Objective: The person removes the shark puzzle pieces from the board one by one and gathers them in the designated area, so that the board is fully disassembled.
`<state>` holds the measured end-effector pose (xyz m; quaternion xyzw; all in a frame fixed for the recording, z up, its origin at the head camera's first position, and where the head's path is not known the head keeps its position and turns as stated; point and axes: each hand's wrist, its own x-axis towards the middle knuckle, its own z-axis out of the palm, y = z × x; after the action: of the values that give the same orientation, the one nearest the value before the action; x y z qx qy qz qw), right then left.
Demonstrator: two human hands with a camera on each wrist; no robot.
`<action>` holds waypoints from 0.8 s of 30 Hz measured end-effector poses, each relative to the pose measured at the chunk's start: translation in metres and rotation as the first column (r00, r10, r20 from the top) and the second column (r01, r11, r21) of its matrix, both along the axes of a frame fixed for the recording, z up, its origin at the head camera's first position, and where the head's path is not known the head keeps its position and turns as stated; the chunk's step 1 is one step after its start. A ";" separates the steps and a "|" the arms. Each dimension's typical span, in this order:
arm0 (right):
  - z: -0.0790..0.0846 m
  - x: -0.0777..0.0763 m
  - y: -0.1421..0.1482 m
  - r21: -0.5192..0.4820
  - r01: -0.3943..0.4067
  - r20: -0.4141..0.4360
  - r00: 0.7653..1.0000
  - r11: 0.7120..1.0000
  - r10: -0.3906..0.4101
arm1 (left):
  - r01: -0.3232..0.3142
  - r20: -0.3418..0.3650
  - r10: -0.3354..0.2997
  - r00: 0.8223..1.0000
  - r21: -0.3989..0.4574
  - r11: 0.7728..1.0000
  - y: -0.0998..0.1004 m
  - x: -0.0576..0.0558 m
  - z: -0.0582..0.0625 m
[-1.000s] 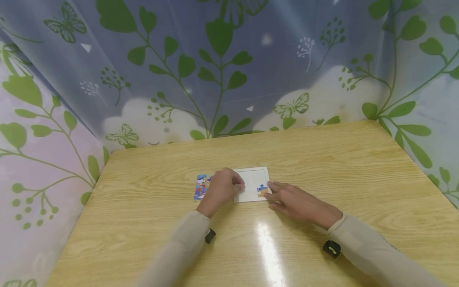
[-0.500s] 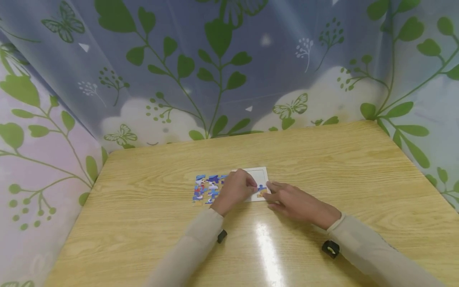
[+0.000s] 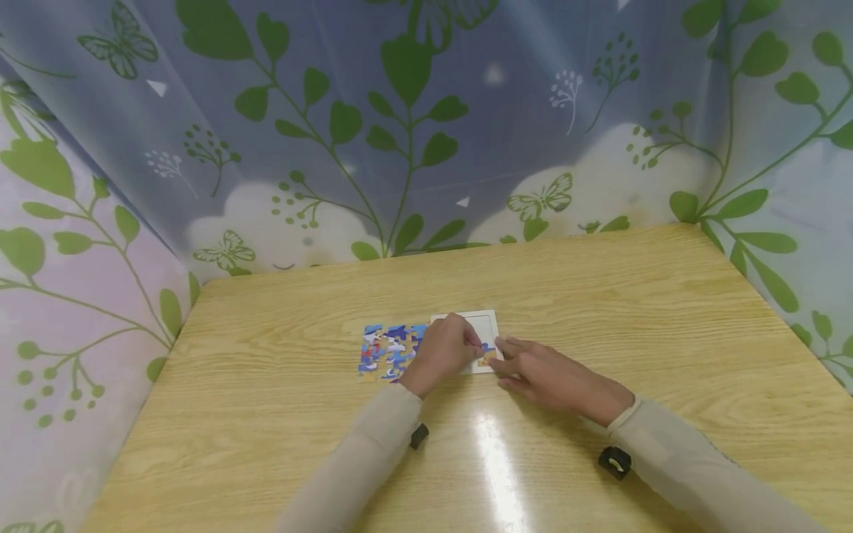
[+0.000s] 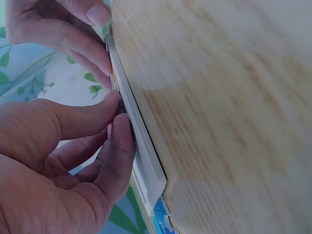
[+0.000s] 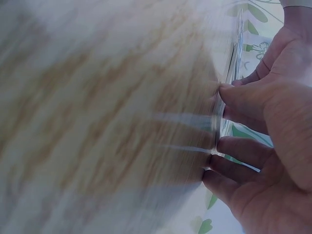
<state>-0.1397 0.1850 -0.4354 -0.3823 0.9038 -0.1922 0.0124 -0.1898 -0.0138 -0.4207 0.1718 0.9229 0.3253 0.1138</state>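
A white puzzle tray (image 3: pixel 477 314) lies on the table with a few joined pieces, blue above orange (image 3: pixel 487 358), in its near right corner. Over the tray, my left hand (image 3: pixel 443 344) pinches a small puzzle piece between thumb and fingertips, right at the joined pieces; the left wrist view shows the left hand (image 4: pixel 73 156) mostly covering that piece. My right hand (image 3: pixel 543 374) rests at the tray's right edge with fairly straight fingers touching its rim and corner. In the right wrist view, the right hand's fingertips (image 5: pixel 222 141) meet the tray's side and the tabletop.
Several loose puzzle pieces (image 3: pixel 395 346), blue, white and orange, lie in rows just left of the tray, partly behind the left hand. The wooden table (image 3: pixel 266 422) meets a leaf-patterned curtain (image 3: pixel 426 148) at its back and sides.
My left hand has moved right across the tray, from its left part to the joined pieces, uncovering more loose pieces. The right hand has stayed at the tray's right edge.
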 end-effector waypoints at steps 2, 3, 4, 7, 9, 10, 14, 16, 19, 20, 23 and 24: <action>0.000 0.000 0.001 0.002 -0.001 -0.001 1.000 1.000 0.001 | -0.005 0.014 0.005 1.000 0.005 1.000 0.000 0.000 0.001; 0.000 0.001 0.001 0.003 -0.003 -0.003 1.000 1.000 0.003 | -0.008 0.020 0.008 1.000 0.005 1.000 -0.001 0.000 0.002; 0.000 0.001 0.001 0.003 -0.007 -0.007 1.000 1.000 0.007 | -0.012 0.028 0.012 1.000 0.006 1.000 -0.001 0.000 0.002; 0.000 0.001 0.002 0.003 -0.012 -0.006 1.000 1.000 0.012 | -0.016 0.045 0.016 0.999 -0.001 1.000 -0.001 0.000 0.004; 0.000 0.001 0.002 0.000 -0.016 -0.005 1.000 1.000 0.016 | -0.016 0.054 0.016 0.998 0.000 1.000 0.000 -0.001 0.004; 0.001 0.001 0.002 -0.001 -0.017 -0.004 1.000 1.000 0.017 | -0.017 0.059 0.017 0.998 -0.002 1.000 0.000 -0.001 0.004; 0.001 0.000 0.002 -0.004 -0.022 -0.001 1.000 1.000 0.022 | -0.023 0.074 0.023 0.997 0.000 1.000 0.000 -0.003 0.003; 0.001 0.000 0.003 -0.006 -0.020 0.002 1.000 1.000 0.020 | -0.026 0.076 0.025 0.997 0.006 1.000 0.000 -0.003 0.002; 0.000 0.000 0.003 -0.009 -0.019 0.004 1.000 1.000 0.019 | -0.027 0.078 0.025 0.997 0.023 0.999 -0.001 -0.003 0.002; 0.000 0.000 0.003 -0.010 -0.019 0.004 1.000 1.000 0.019 | -0.026 0.077 0.023 0.997 0.031 0.999 -0.002 -0.003 0.002; 0.000 0.001 0.003 -0.008 -0.025 -0.003 1.000 1.000 0.025 | -0.037 0.078 0.033 0.996 0.047 0.998 -0.006 -0.003 0.004; 0.000 0.001 0.003 -0.006 -0.024 -0.002 1.000 1.000 0.024 | -0.046 0.077 0.042 0.996 0.051 0.998 -0.008 -0.004 0.005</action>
<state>-0.1387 0.1879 -0.4349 -0.3934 0.8985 -0.1944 0.0128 -0.1936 -0.0218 -0.4159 0.1420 0.9125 0.3583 0.1370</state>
